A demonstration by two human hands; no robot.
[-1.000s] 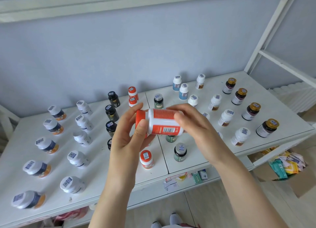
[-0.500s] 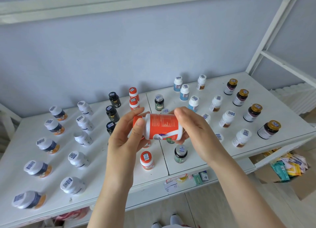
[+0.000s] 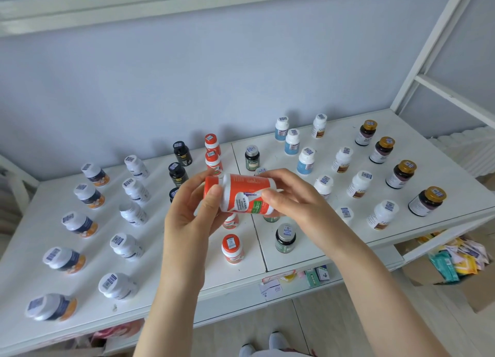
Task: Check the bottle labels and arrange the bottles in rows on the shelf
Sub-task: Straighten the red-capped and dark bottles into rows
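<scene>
Held sideways between both hands: orange bottle (image 3: 242, 194), left hand (image 3: 187, 212) on cap end, right hand (image 3: 292, 198) on base, above shelf (image 3: 308, 252). Likely light, rigid, glossy plastic; best gripped round body.

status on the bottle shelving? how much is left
Mostly done: the shelf already carries front-to-back rows sorted by type, such as the gold-capped bottles at right. In hand: one orange bottle held sideways over the shelf by the left hand and right hand, label facing up. Left: set it into the orange row. No other loose bottles show.
</scene>
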